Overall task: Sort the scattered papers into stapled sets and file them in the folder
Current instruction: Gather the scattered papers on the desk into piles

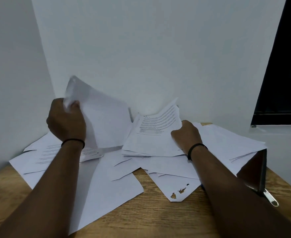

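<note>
Between both hands (67, 120) lie scattered papers (107, 177).

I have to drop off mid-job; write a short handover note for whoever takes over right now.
Left hand: grip on a raised sheet, held above the table's left side.
Right hand: grip on the edge of a printed stack, lifted at its far end.
Loose papers are spread over the wooden table; one torn sheet lies near the front.
A dark zip folder stands at the right, partly under papers.
Done: no stapled set visible; no stapler in view.
Left: sorting, stapling, filing.
</note>
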